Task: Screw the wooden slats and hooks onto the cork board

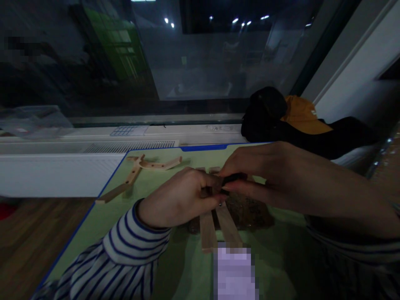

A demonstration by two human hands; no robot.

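My left hand [179,196] is closed in a pinch on the upper ends of two pale wooden slats [218,225], which lie side by side on the green mat [156,258]. My right hand [265,175] is closed just above them, its fingertips gripping a small dark object [233,179] I cannot make out. Both hands meet at the slats' top ends. Beneath the right hand lies a dark brownish patch [250,210]. My left sleeve is white with blue stripes.
Jointed wooden strips [137,173] with holes lie at the mat's far left corner. A black bag with an orange cap [300,114] sits on the white sill at right. A pixelated lilac rectangle [234,273] lies near the slats' lower ends. Dark window behind.
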